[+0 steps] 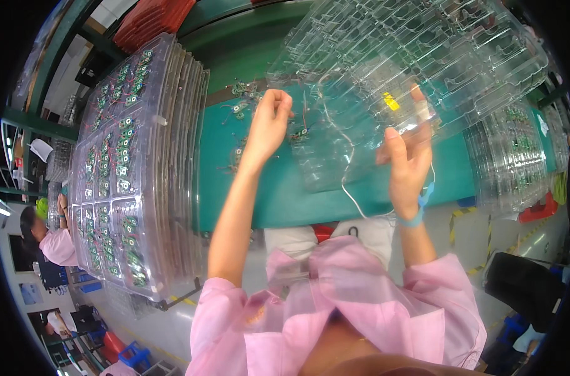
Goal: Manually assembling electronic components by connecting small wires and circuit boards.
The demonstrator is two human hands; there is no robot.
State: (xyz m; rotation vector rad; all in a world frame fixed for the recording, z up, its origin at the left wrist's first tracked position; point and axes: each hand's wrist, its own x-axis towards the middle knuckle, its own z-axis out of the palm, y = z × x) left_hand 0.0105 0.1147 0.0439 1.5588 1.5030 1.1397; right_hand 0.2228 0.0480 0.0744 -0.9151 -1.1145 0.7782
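Observation:
My right hand (pixel 407 160) grips the near edge of a clear plastic tray (pixel 448 56) with moulded pockets, thumb on one side and fingers seen through the plastic. The tray is tilted up over the right of the table and carries a yellow sticker (pixel 390 101). My left hand (pixel 271 122) is closed above the table, its fingertips curled together; whatever they may hold is hidden. Beside it lie small green circuit boards (pixel 238 111) with thin wires. Another small board (pixel 300 133) is just right of my left hand.
A tall stack of clear trays (pixel 128 163) filled with circuit boards stands at the left, another stack (pixel 510 156) at the right. A white cord (pixel 351 156) runs over the green table (pixel 260 210) by my blue wrist strap (pixel 412 219). A person (pixel 53 244) sits far left.

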